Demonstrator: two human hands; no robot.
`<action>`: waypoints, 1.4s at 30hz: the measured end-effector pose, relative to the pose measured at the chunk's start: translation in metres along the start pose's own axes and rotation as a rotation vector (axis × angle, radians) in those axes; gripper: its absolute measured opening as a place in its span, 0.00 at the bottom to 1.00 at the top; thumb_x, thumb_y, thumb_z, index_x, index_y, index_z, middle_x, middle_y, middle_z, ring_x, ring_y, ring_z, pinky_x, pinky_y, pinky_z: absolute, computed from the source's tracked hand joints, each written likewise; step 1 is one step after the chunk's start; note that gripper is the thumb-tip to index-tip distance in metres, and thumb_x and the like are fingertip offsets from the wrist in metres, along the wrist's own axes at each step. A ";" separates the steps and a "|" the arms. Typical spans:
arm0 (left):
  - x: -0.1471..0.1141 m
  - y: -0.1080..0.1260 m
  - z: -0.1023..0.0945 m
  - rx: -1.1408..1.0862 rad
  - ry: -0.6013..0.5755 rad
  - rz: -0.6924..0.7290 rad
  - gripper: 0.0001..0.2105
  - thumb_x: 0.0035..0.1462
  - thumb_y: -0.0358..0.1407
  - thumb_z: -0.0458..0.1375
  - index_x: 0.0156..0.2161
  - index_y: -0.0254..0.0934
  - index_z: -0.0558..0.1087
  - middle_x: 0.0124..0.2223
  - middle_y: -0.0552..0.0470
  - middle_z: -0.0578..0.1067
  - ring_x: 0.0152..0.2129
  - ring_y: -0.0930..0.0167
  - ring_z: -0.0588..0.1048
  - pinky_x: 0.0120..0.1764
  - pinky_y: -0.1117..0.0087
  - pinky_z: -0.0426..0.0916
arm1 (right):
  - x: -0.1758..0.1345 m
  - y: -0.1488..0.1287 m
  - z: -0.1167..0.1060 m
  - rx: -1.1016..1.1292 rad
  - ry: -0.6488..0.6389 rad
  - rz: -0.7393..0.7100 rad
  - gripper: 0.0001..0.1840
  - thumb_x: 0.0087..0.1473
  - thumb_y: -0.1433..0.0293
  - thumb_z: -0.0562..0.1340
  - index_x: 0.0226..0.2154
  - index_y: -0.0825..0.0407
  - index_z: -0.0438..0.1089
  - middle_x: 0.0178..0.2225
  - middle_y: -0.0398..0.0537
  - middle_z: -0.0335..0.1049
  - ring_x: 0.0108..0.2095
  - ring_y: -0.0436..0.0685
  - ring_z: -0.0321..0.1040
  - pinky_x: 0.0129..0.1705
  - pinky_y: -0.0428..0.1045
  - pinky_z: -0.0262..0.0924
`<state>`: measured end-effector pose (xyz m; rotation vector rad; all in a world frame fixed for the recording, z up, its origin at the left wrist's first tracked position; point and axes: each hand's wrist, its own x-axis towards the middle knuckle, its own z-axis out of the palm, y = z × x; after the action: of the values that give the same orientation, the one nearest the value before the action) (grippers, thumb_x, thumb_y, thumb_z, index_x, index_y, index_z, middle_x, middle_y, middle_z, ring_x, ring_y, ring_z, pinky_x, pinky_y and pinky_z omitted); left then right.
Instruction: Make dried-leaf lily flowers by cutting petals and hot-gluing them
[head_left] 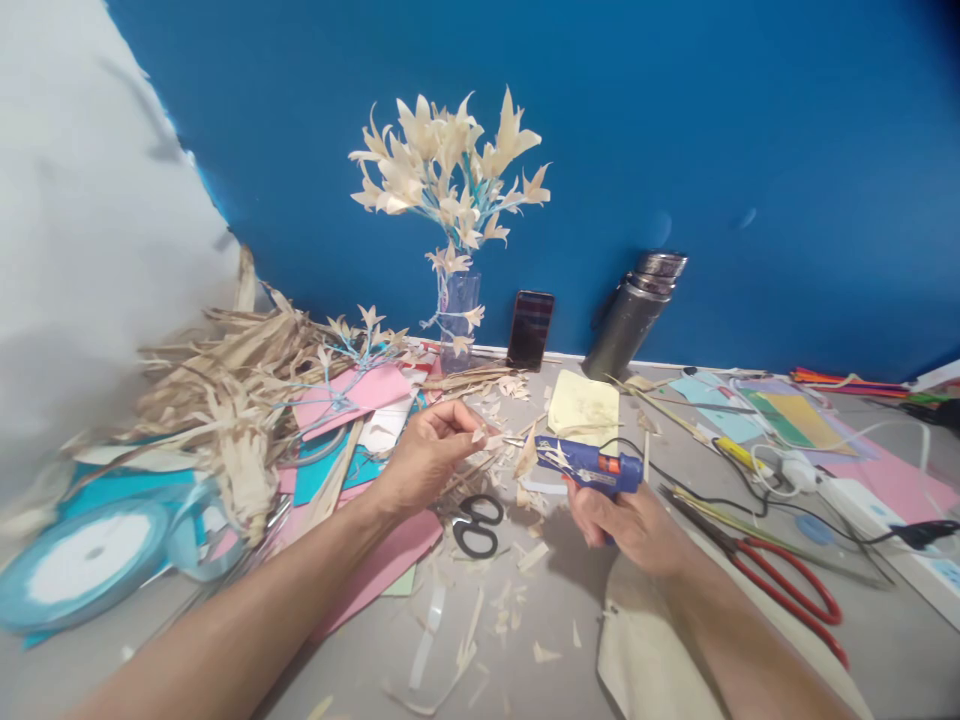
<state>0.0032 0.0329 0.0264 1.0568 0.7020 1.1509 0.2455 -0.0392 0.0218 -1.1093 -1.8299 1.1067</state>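
Note:
My right hand [619, 520] is wrapped round the handle of a blue hot glue gun [581, 462], its nozzle pointing left. Pinched in the fingers of my left hand [435, 445] is a small pale piece of corn husk [491, 441], close to the nozzle tip; whether they touch I cannot tell. Below my left hand lie black-handled scissors [478, 527] among husk scraps [517, 610]. Behind, a clear vase [459, 300] holds a bunch of cream husk flowers [450, 160] on blue stems. More husk flowers [367, 340] lie at the left.
Dried corn husks [247, 390] and a blue ribbon roll [90, 560] crowd the left. A phone [530, 330] and a flask [634, 315] lean against the wall. Red-handled shears [787, 585], a power strip [892, 530] and the gun's black cord [697, 487] lie right.

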 end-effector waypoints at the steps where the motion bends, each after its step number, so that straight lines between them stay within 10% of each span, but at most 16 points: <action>1: 0.000 0.000 0.000 -0.005 -0.004 0.000 0.12 0.39 0.33 0.72 0.22 0.35 0.71 0.26 0.54 0.76 0.30 0.72 0.75 0.37 0.72 0.64 | 0.000 0.001 0.000 0.003 -0.003 0.002 0.31 0.63 0.48 0.53 0.18 0.51 0.60 0.16 0.44 0.60 0.20 0.51 0.59 0.24 0.48 0.52; 42: 0.001 -0.002 -0.001 -0.032 -0.036 -0.029 0.13 0.39 0.33 0.73 0.23 0.35 0.70 0.26 0.54 0.76 0.24 0.75 0.72 0.30 0.75 0.65 | -0.001 0.002 -0.002 -0.015 0.038 0.061 0.32 0.60 0.45 0.54 0.16 0.49 0.58 0.14 0.43 0.58 0.19 0.51 0.59 0.25 0.49 0.54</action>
<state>0.0034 0.0338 0.0243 1.0349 0.6662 1.1127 0.2485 -0.0385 0.0207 -1.1939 -1.7876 1.1011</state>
